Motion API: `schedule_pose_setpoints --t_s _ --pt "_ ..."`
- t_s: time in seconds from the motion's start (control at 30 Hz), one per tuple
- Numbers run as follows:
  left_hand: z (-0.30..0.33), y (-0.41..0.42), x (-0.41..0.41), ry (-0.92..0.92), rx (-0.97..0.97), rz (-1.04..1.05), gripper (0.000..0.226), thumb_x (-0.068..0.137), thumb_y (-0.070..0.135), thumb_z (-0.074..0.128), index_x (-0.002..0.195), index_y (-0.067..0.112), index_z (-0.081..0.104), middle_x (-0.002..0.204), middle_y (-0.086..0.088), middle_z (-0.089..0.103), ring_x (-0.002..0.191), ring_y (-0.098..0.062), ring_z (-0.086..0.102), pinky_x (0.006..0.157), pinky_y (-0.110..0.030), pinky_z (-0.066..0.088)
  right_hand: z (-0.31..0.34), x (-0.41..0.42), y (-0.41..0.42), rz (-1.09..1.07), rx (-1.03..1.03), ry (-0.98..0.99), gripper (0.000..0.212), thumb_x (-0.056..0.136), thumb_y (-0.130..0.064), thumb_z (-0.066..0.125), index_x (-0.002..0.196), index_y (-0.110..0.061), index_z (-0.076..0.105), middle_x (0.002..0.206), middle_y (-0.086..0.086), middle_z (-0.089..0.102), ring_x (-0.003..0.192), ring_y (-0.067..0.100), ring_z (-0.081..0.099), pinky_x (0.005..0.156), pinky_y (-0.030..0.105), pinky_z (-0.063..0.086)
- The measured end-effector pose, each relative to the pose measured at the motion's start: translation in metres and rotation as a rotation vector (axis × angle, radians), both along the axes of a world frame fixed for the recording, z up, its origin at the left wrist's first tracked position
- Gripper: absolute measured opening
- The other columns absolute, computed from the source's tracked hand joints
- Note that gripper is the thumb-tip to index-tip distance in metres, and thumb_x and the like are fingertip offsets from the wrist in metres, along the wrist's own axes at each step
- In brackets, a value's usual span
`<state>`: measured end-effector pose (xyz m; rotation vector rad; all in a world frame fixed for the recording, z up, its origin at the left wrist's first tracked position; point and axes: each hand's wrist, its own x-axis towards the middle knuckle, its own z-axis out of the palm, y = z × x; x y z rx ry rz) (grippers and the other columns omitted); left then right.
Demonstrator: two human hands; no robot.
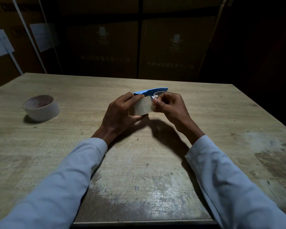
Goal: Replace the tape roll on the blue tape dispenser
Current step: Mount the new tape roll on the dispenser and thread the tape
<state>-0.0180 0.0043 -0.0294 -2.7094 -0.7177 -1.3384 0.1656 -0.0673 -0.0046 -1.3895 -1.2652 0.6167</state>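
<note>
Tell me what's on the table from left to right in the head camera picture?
Tape roll lying alone → left hand → clear tape roll held between the hands → right hand. The blue tape dispenser sits behind the hands, so it is skipped.

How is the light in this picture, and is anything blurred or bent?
Head view: light falls only on the table, with glare near its front edge; the boxes behind are dark; the hands cast shadows; the table's edges bow from the wide lens; the clear tape looks slightly soft.
</note>
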Motion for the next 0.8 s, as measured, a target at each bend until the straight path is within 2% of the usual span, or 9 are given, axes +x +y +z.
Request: schedule_pose_setpoints --t_s 0.1,0.17,0.3,0.4,0.47,0.53,0.6,0.7,0.8 --pt "0.001 0.001 -0.001 -0.093 -0.076 -0.058 0.062 0.074 0.044 0.075 0.122 0.006 0.065 0.105 -0.01 0.066 0.091 -0.021 0.063 0.075 -0.03 0.054 0.006 0.004 -0.004 0.093 0.004 0.151 0.007 0.094 -0.002 0.061 0.088 0.002 0.06 0.078 0.015 0.062 0.065 0.011 0.064 0.067 0.025 0.059" --pt "0.0 0.004 -0.001 -0.127 -0.149 -0.108 0.063 0.074 0.044 0.075 0.123 0.007 0.064 0.107 -0.009 0.066 0.094 -0.019 0.062 0.077 -0.034 0.055 0.011 0.007 -0.009 0.152 -0.014 0.235 0.006 0.095 -0.002 0.06 0.092 0.004 0.06 0.079 0.016 0.063 0.065 0.01 0.065 0.066 0.022 0.059" --pt "-0.002 0.009 -0.002 -0.238 -0.357 -0.166 0.068 0.068 0.042 0.085 0.125 0.011 0.065 0.115 -0.001 0.066 0.106 -0.016 0.063 0.08 -0.044 0.058 0.019 0.012 -0.014 0.232 -0.041 0.35 0.015 0.097 -0.005 0.056 0.085 0.0 0.062 0.083 0.012 0.066 0.068 0.014 0.064 0.068 0.023 0.057" --pt "-0.002 0.008 -0.002 -0.292 -0.423 -0.183 0.07 0.065 0.045 0.085 0.125 0.015 0.064 0.112 0.004 0.065 0.107 -0.011 0.063 0.079 -0.042 0.06 0.023 0.011 -0.016 0.279 -0.014 0.498 0.02 0.097 -0.008 0.055 0.079 -0.005 0.064 0.079 0.005 0.068 0.066 0.011 0.064 0.064 0.021 0.056" --pt "-0.002 0.009 -0.001 -0.312 -0.474 -0.192 0.068 0.064 0.038 0.088 0.124 0.016 0.065 0.112 0.004 0.066 0.104 -0.01 0.064 0.079 -0.038 0.061 0.024 0.009 -0.018 0.32 -0.001 0.588 0.02 0.091 -0.014 0.058 0.073 -0.011 0.067 0.078 0.003 0.066 0.066 0.011 0.064 0.064 0.02 0.057" --pt "-0.003 0.011 0.001 -0.327 -0.528 -0.189 0.067 0.065 0.026 0.09 0.125 0.012 0.065 0.116 0.002 0.066 0.105 -0.01 0.065 0.085 -0.031 0.059 0.024 0.007 -0.019 0.348 -0.004 0.615 0.02 0.09 -0.018 0.059 0.073 -0.014 0.067 0.079 0.004 0.065 0.068 0.011 0.065 0.066 0.021 0.058" --pt "-0.006 0.013 0.003 -0.349 -0.629 -0.191 0.065 0.067 0.02 0.09 0.125 0.008 0.065 0.119 0.001 0.067 0.108 -0.011 0.064 0.089 -0.021 0.055 0.024 0.004 -0.019 0.365 -0.022 0.601 0.02 0.092 -0.027 0.058 0.082 -0.011 0.066 0.083 0.006 0.069 0.073 0.013 0.068 0.067 0.022 0.06" --pt "-0.01 0.016 0.003 -0.366 -0.824 -0.212 0.053 0.07 0.017 0.088 0.119 0.013 0.069 0.113 0.0 0.07 0.104 -0.018 0.068 0.077 -0.022 0.055 0.029 0.003 -0.019 0.337 -0.019 0.606 0.043 0.081 -0.049 0.055 0.096 -0.009 0.062 0.088 0.007 0.074 0.074 0.014 0.07 0.063 0.023 0.06" --pt "-0.009 0.015 0.001 -0.426 -0.95 -0.231 0.044 0.073 0.017 0.085 0.115 0.016 0.069 0.112 0.0 0.07 0.097 -0.019 0.07 0.068 -0.021 0.053 0.029 0.008 -0.019 0.179 0.071 0.558 0.047 0.077 -0.053 0.059 0.097 -0.01 0.064 0.085 0.003 0.072 0.075 0.013 0.068 0.063 0.024 0.058"
